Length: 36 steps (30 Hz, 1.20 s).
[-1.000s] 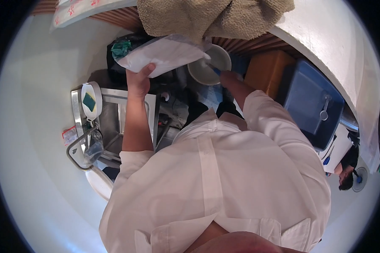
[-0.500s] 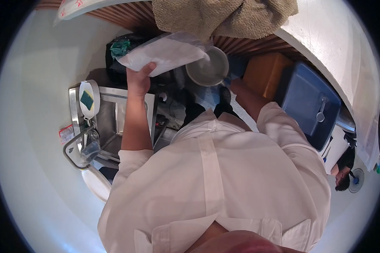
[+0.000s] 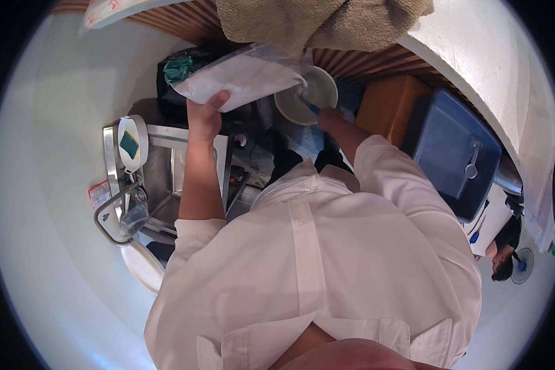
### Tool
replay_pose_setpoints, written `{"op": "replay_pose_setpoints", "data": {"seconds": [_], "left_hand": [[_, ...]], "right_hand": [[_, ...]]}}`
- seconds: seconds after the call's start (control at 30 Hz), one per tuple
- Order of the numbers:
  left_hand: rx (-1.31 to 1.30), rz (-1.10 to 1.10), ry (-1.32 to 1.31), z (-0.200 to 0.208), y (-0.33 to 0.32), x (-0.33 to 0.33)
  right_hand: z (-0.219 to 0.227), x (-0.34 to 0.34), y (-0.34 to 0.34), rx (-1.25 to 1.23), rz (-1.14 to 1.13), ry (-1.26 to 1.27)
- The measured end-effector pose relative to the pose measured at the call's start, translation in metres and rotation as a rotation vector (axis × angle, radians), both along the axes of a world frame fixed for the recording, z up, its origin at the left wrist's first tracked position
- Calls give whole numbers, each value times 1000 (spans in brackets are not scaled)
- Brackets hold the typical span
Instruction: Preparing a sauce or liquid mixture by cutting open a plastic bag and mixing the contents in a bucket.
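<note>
My left hand [image 3: 206, 114] is closed around the lower side of a clear plastic bag [image 3: 246, 80] full of white powder. The bag lies tilted, and its right end hangs over the rim of a pale round bucket [image 3: 280, 111]. My right hand [image 3: 330, 119] grips a blue-handled tool [image 3: 314, 109] at the near side of that bucket. The tool's shaft reaches inside towards the bag's mouth, but its head is too small and blurred to name. Something whitish lies in the bucket, partly hidden by the bag.
To the left is a steel sink [image 3: 160, 166] with a curved faucet [image 3: 98, 216] and a green sponge [image 3: 129, 145]. A black bin bag [image 3: 166, 92] stands behind my left hand. On the right are a brown box [image 3: 391, 102], a blue tub [image 3: 441, 129] and another person [image 3: 504, 259]. A brown towel [image 3: 327, 24] hangs ahead.
My right hand has moved left and up from the bucket's lower right edge, bringing the blue-handled tool further into it. My left hand and the bag have hardly moved.
</note>
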<state>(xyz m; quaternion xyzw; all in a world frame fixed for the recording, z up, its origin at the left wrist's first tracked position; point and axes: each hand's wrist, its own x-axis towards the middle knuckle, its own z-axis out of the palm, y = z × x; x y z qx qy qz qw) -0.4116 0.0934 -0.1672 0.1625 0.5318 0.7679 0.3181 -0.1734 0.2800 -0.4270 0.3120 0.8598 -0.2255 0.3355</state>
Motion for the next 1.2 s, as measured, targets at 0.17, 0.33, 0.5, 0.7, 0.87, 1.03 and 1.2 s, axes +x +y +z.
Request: {"op": "replay_pose_setpoints", "data": {"seconds": [0.17,0.33,0.5,0.7,0.87,1.03,1.2], "left_hand": [[15,11,-12,2,-3,0],[11,26,-7,1,-10,-1],[2,3,1,1,-8,1],[-17,0,11,1,-10,1],[-2,-5,13,4,-7,1],[-4,35,14,4,-15,-3],[-9,38,10,0,-15,-6]], "right_hand": [[5,25,-6,7,89,14],[12,37,18,14,182,-5],[11,22,36,108,-53,16],[23,-10,21,38,86,-50],[8,-1,-3,6,23,-28],[7,36,-7,52,-62,165],[11,54,28,-92,42,-77]]}}
